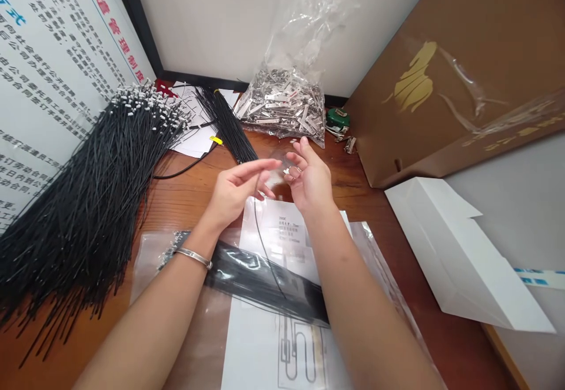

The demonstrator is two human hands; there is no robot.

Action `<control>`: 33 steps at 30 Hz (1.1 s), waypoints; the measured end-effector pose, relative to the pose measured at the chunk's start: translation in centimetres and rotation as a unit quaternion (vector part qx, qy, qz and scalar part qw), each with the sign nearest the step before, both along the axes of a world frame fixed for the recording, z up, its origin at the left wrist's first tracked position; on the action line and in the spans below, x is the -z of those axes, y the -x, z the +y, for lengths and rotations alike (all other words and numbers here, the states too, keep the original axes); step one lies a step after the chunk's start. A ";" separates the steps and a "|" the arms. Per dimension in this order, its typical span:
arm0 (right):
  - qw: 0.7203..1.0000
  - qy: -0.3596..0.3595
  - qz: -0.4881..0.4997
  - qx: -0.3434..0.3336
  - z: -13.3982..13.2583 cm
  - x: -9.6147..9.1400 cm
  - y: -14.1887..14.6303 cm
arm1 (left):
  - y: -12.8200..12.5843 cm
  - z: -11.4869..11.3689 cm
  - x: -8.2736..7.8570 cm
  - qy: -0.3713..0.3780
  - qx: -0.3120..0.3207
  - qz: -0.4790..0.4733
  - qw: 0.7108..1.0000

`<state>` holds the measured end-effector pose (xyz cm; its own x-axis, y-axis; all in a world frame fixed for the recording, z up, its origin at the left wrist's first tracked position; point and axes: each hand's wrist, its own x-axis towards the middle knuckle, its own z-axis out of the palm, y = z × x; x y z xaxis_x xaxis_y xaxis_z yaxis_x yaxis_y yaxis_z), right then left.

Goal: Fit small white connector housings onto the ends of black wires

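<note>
A thin black cable [263, 238] hangs down from the fingers of my left hand [232, 193], which is closed on its upper end. My right hand [314, 179] is just to the right, its fingers curled towards the left hand; small white bits show by its fingertips, and I cannot make out what it holds. Below both hands, a clear plastic bag [148, 260] with a bundle of black cables [265, 275] lies across a printed drawing sheet [253, 331].
At the left stands a large heap of black cables [88, 202] with white ends. Behind my hands lie a smaller cable bundle [227, 125], a clear bag of metal clips [282, 102] and a green tape measure [338, 120]. A brown box [441, 84] and white carton [459, 255] stand right.
</note>
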<state>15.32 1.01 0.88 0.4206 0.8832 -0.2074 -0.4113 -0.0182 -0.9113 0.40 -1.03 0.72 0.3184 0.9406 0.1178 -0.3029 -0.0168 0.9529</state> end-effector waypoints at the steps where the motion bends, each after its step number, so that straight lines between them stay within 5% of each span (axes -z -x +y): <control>1: 1.000 0.004 -0.003 -0.002 -0.1 0.0 0.1 | 0.2 0.2 -0.1 0.002 -0.036 -0.021 0.999; 9: 0.988 0.025 -0.144 -0.045 -0.6 0.1 0.9 | 3.4 2.3 -0.1 0.003 -0.347 -0.069 0.935; 13: 0.927 0.015 -0.356 -0.116 -0.9 0.5 1.3 | 3.4 2.3 -0.1 0.038 -0.403 -0.122 0.906; 17: 0.845 0.010 -0.514 -0.149 -1.2 1.0 1.3 | 2.6 2.0 -0.4 0.069 -0.364 -0.140 0.918; 21: 0.798 -0.017 -0.582 -0.155 -1.3 1.2 1.4 | 2.2 2.0 -0.2 0.074 -0.315 -0.108 0.940; 27: 0.779 -0.010 -0.610 -0.145 -1.2 1.1 1.8 | 1.2 1.6 0.1 0.105 -0.179 -0.046 0.977; 33: 0.777 0.028 -0.616 -0.125 -1.0 1.2 1.9 | 0.6 1.0 0.0 0.100 -0.122 -0.041 0.987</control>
<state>13.41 -0.03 -0.30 0.1482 0.9732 0.1759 0.7958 -0.0118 -0.6054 -0.22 -0.05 0.75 0.0766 0.9951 -0.0623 -0.3902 0.0874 0.9166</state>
